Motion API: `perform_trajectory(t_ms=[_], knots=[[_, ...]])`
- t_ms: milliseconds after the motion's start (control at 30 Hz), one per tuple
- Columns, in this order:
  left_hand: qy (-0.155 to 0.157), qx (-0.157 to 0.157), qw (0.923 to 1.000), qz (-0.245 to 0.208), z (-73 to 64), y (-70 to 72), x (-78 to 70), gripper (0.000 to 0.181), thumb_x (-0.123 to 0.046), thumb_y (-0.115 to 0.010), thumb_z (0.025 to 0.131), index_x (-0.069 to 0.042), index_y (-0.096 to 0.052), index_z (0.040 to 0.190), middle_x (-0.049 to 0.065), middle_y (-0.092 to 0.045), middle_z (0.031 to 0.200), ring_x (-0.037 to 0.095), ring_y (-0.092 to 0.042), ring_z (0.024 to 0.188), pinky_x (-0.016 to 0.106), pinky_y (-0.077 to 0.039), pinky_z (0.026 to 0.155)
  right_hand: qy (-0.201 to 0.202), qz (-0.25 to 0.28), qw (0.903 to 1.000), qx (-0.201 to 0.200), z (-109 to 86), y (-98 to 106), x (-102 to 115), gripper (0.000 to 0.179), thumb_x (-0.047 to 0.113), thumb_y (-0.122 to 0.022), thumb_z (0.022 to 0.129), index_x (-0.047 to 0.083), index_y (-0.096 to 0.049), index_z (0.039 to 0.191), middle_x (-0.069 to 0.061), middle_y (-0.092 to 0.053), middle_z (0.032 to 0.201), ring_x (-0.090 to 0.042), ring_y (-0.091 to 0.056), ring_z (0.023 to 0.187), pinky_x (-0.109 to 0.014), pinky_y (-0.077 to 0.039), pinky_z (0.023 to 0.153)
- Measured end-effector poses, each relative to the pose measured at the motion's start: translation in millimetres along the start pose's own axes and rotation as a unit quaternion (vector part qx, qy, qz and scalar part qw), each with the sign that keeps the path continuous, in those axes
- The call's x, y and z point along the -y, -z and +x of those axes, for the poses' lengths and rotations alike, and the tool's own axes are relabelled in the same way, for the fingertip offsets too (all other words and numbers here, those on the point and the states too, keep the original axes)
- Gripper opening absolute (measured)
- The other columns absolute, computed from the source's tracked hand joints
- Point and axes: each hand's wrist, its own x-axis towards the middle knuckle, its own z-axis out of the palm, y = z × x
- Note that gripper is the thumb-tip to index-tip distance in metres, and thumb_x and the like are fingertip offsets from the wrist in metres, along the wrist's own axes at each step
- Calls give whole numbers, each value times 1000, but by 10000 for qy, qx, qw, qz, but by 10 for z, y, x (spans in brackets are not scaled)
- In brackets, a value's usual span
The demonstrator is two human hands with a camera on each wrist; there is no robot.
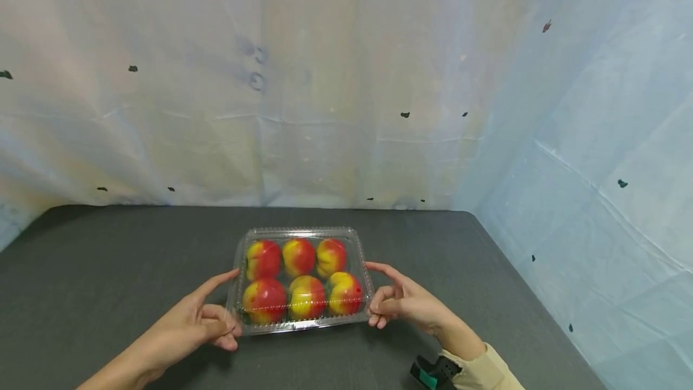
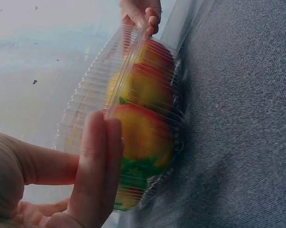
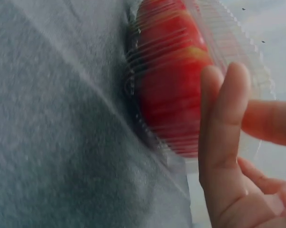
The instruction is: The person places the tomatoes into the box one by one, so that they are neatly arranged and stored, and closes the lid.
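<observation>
A clear plastic clamshell box (image 1: 300, 327), its lid over the top, holds several red-and-yellow fruits (image 1: 307, 297) that look like peaches, set in two rows. At its left end, my left hand (image 1: 197, 321) pinches the rim between thumb and curled fingers, the index finger stretched along the side. Mirroring this, my right hand (image 1: 408, 303) grips the right end of the rim, index finger at the far part of that side. Green patches show low on one fruit (image 2: 142, 137) in the left wrist view. The ribbed box wall (image 3: 169, 71) sits close over the table in the right wrist view.
The dark grey table (image 1: 135, 245) has rounded far corners. Pale plastic sheeting (image 1: 325, 77) with small dark marks hangs behind it and along the right side. A black band with a green part (image 1: 433, 375) is on the right wrist, beside a cream sleeve (image 1: 482, 369).
</observation>
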Motion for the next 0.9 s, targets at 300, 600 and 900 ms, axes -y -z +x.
perform_trajectory(t_ms=[300, 600, 900], knots=[[270, -215, 9994, 98, -44, 23, 29, 84, -10, -54, 96, -7, 7, 154, 12, -68, 99, 29, -69, 89, 36, -57, 77, -22, -780, 9968, -163, -24, 39, -21, 72, 8, -59, 94, 8, -18, 154, -1, -70, 92, -16, -69, 83, -31, -58, 72], [304, -428, 9971, 558, -71, 166, 27, 80, -21, -52, 99, 1, 4, 152, 10, -68, 107, 27, -68, 93, 37, -57, 78, 305, -1641, 9834, -709, -57, 79, 0, 62, 16, -57, 97, 7, -28, 151, -22, -63, 117, -16, -68, 94, -40, -57, 80], [408, -1636, 9580, 2319, -71, 88, 28, 72, -34, -54, 98, 1, -18, 149, 12, -63, 114, 16, -67, 82, 31, -55, 67, 747, -2178, 9656, -1212, -26, 64, -28, 54, 16, -56, 97, 0, -37, 145, -28, -50, 135, -23, -63, 111, -36, -55, 86]])
